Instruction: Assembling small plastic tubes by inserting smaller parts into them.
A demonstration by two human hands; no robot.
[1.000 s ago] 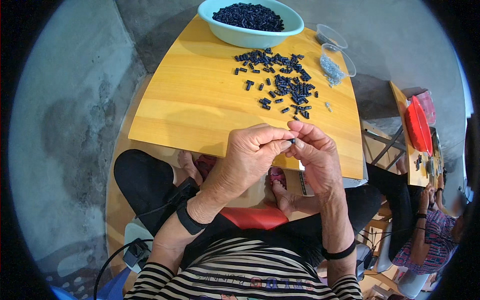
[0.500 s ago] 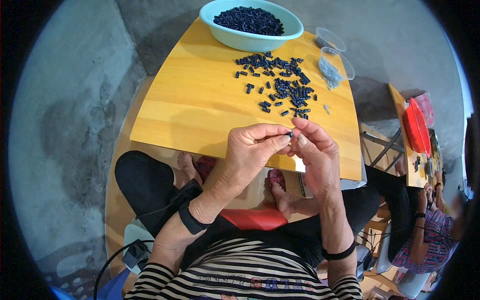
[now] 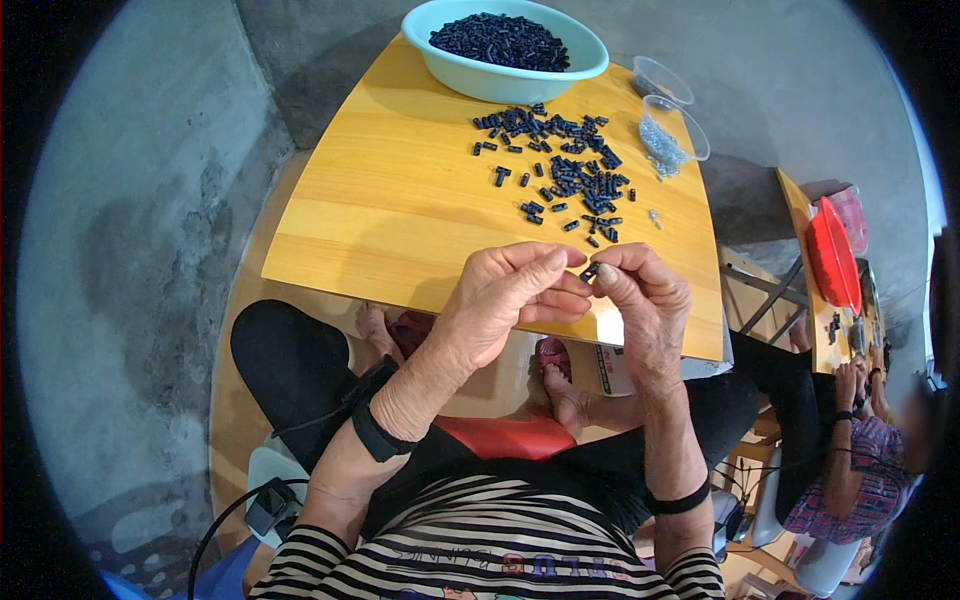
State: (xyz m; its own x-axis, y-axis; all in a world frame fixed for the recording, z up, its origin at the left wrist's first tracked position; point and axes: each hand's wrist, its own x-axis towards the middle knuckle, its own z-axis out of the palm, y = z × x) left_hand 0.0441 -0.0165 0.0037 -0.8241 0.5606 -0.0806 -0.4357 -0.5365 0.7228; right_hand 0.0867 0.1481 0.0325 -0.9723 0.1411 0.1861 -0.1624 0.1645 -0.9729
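Over the near edge of the yellow table (image 3: 345, 235), my right hand (image 3: 645, 300) pinches a small black plastic piece (image 3: 588, 272) between thumb and fingertips. My left hand (image 3: 510, 295) is right beside it, fingers apart and the thumb raised; its fingertips are close to the piece, and whether they touch it is unclear. Beyond my hands, many similar black pieces (image 3: 590, 185) lie loose on the wood. More fill a light blue basin (image 3: 460, 80) at the far edge.
Far right on the table, a clear tub (image 3: 700, 140) stands tilted with small pale bits (image 3: 662, 150) spilling out. Another clear tub (image 3: 665, 82) is behind it. Further right, a co-worker (image 3: 850, 460) sits at a second table with a red basin (image 3: 833, 255).
My left thumb and fingers have come away from the pinch and spread. The black piece now sits in my right fingertips, turned and showing more of itself.
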